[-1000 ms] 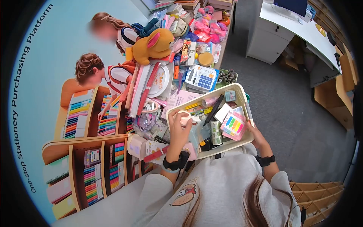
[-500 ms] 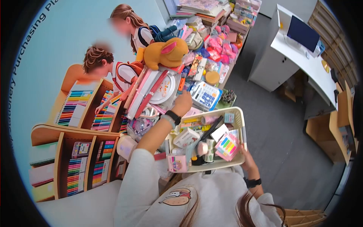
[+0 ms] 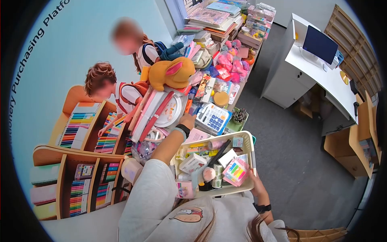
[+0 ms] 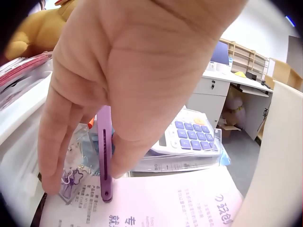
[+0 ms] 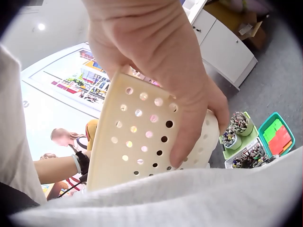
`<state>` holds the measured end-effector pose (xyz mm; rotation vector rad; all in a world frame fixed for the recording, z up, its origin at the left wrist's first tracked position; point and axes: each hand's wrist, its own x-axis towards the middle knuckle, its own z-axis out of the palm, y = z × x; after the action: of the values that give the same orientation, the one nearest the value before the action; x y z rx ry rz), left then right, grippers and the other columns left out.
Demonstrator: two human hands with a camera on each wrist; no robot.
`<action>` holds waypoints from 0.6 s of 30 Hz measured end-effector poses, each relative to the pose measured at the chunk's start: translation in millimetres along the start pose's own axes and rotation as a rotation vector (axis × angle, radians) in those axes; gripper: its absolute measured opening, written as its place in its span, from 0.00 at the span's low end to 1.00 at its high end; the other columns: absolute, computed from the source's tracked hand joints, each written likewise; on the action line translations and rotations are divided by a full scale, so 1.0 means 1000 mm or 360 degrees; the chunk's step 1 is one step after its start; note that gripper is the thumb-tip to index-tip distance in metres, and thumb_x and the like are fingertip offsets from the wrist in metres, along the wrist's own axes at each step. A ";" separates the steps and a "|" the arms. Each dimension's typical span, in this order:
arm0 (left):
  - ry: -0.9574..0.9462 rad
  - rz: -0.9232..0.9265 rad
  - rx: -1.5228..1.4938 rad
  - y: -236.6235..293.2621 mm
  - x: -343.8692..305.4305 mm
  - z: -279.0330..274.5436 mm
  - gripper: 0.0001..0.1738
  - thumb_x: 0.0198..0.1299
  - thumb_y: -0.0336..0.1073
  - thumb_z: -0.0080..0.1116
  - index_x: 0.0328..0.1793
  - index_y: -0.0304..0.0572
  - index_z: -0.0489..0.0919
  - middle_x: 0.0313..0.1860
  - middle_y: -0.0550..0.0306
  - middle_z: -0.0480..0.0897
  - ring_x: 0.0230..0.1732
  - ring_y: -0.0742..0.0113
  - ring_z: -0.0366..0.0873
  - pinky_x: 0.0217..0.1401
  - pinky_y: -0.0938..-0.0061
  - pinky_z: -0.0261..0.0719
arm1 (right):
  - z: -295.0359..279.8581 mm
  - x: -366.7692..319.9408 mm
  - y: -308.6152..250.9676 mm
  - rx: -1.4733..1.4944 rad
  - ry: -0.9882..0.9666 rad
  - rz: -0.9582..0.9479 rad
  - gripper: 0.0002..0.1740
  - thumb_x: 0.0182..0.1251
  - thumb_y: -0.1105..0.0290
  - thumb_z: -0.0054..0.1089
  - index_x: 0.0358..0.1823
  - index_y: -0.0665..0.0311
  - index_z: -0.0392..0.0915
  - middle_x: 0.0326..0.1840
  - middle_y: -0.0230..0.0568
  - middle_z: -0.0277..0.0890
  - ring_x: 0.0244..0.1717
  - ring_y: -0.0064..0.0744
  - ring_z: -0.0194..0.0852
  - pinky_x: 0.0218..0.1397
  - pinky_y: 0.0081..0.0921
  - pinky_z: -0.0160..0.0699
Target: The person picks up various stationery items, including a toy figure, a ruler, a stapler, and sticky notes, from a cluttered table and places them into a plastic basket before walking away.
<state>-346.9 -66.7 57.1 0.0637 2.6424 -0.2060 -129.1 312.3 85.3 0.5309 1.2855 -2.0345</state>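
In the left wrist view my left hand (image 4: 137, 75) pinches a slim purple utility knife (image 4: 106, 156) with a slotted body, the thumb along its side. The knife's lower end overlaps a pink printed sheet (image 4: 156, 198). In the head view that hand reaches in beside a white-and-blue calculator (image 3: 213, 117). My right hand (image 3: 256, 182) grips the right side of a cream plastic basket (image 3: 250, 150); the right wrist view shows its thumb against the perforated wall. Inside are a white box (image 3: 192, 163), a pack of coloured index tabs (image 3: 236, 171), a black stick-shaped item and several small stationery items.
Goods crowd the table beyond: a plush toy (image 3: 172, 73), a round white plate (image 3: 170, 113), a long red package (image 3: 158, 117) and pink bagged items (image 3: 227, 66). Small potted plants (image 3: 240, 115) stand at the table's edge. A white desk (image 3: 282, 80) is across the grey floor.
My left hand has left a white box in the basket and reached to the table beside the calculator, where it now pinches the purple utility knife. The right hand keeps its grip on the basket.
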 end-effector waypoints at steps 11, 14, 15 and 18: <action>0.0045 0.0038 0.1053 -0.005 0.004 0.040 0.16 0.60 0.38 0.47 0.55 0.52 0.74 0.59 0.40 0.67 0.40 0.57 0.80 0.15 0.64 0.70 | 0.003 -0.002 -0.007 0.0049 -0.0023 -0.0004 0.30 0.70 0.54 0.43 0.68 0.58 0.50 0.64 0.38 0.57 0.64 0.31 0.56 0.62 0.30 0.61; 0.0134 0.0167 0.0974 -0.011 0.003 0.044 0.16 0.59 0.35 0.47 0.52 0.46 0.77 0.51 0.45 0.75 0.50 0.53 0.75 0.10 0.63 0.67 | 0.004 -0.002 -0.008 0.0040 0.0030 0.0051 0.29 0.70 0.54 0.44 0.67 0.58 0.52 0.62 0.37 0.59 0.62 0.30 0.58 0.61 0.29 0.63; 0.0302 0.0243 0.1054 -0.017 0.001 0.049 0.15 0.59 0.36 0.46 0.49 0.46 0.78 0.49 0.46 0.77 0.47 0.57 0.77 0.16 0.61 0.70 | 0.005 -0.002 -0.009 0.0026 0.0058 0.0054 0.29 0.69 0.54 0.44 0.67 0.58 0.52 0.61 0.37 0.59 0.62 0.30 0.58 0.61 0.29 0.63; 0.0531 0.0329 0.0824 -0.024 -0.018 0.033 0.10 0.55 0.36 0.50 0.43 0.49 0.76 0.47 0.48 0.76 0.33 0.63 0.81 0.25 0.66 0.73 | 0.003 0.001 -0.006 0.0048 0.0059 0.0034 0.28 0.70 0.54 0.44 0.66 0.58 0.53 0.61 0.37 0.60 0.61 0.29 0.59 0.60 0.29 0.63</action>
<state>-317.8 -95.3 40.0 0.5841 2.8066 -0.8678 -134.5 310.7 90.0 0.5963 1.2677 -2.0379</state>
